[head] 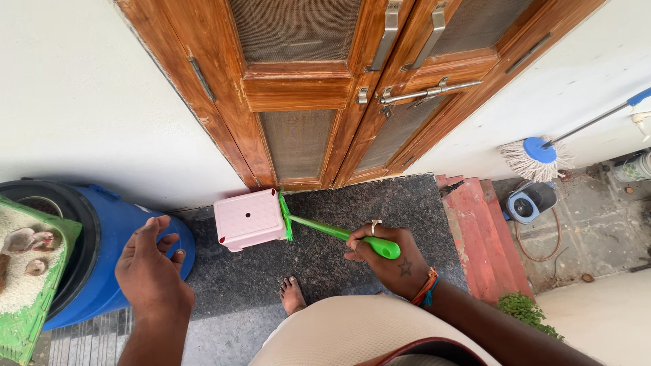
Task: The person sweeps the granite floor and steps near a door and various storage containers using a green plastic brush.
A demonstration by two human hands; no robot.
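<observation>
Green brush (325, 230) lies gripped by its handle in the right hand (390, 261), bristles half hidden behind a pink stool (247, 218) on the dark doorstep (380, 203). Left hand (150, 271) hovers open and empty near a blue barrel (115, 251), cut off at left.

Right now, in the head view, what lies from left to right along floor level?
Blue barrel → left hand → pink stool → green brush → right hand holding its handle → red steps → blue mop bucket.
</observation>
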